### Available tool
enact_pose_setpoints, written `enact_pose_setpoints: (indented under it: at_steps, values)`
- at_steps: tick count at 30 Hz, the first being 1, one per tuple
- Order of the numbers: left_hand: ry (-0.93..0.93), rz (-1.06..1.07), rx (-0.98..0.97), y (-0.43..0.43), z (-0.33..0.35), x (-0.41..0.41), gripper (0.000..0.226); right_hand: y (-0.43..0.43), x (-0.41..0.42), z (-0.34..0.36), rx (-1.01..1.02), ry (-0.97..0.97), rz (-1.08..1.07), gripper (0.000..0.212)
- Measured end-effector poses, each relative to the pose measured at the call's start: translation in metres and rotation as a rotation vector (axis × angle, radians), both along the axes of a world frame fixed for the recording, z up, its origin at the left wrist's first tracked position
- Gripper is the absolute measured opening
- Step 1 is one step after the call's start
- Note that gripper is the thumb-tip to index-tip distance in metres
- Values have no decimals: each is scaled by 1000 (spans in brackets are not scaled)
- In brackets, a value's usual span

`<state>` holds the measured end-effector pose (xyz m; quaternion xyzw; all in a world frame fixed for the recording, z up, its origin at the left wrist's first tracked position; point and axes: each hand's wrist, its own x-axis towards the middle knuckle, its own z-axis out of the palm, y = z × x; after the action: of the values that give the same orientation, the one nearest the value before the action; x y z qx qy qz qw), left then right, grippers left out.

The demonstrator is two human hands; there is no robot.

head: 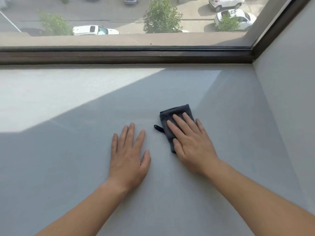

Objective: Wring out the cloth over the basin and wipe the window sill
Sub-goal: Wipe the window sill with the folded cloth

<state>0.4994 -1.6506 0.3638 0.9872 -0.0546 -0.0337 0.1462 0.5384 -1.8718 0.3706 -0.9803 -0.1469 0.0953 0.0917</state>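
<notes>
**Right hand** (192, 143): right of centre in the frame. Palm down, fingers straight and a little spread, it lay flat on the cloth, pressing rather than gripping it.

**Left hand** (128, 160): just left of centre. Palm down, fingers straight and spread, it rested on the bare sill and held nothing. It was near the cloth but apart from it.

**Cloth** (177, 114): dark grey, folded into a small rectangle. It lay on the sill under the right hand, with its far end showing beyond the fingertips.

**Loop** (158, 128): small and black. It stuck out from the cloth's left edge, between the two hands.

**Window sill** (68, 167): wide and pale grey, filling the lower two thirds of the frame. A sunlit patch (51, 92) lay at middle left, and the rest was in shade.

**Wall** (289, 99): pale, along the right edge of the frame, meeting the sill.

**Window frame** (119, 56): dark brown. It ran across the upper part of the frame and turned upward at the upper right.

**Glass** (119, 16): along the top of the frame. Seen through it:
- an outer ledge (102, 40)
- a street
- a tree (162, 16) at top centre
- a white pickup (95, 30) to the left of the tree
- two white cars (238, 16) at the upper right
</notes>
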Motion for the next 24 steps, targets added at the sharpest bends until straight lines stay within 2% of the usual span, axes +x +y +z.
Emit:
enact_pose_setpoints:
  at_steps: [3,5,11,13,17,19,21,24]
  values:
    - [11,-33,53,1,-4,-3,69,-23,28,1,-16,38,-262,66]
    - [11,-19,66,-2,-3,-3,69,-14,23,0,-28,8,-297,65]
    - [19,-11,67,-1,-5,-3,66,5,-76,-3,28,-45,75,60]
    - [18,-8,67,-2,-5,-4,67,-12,-73,-7,1,-53,91,59]
    - [29,-2,81,-4,-5,-4,69,-19,-48,-7,13,-54,-218,63]
    - [23,-2,79,-5,-5,-4,70,0,-64,-6,25,-72,-295,64]
    - [22,2,80,-5,-4,-4,71,24,-106,-3,51,-79,-204,64]
    - [37,-2,82,-4,-2,-5,69,33,-167,-1,55,-54,54,63]
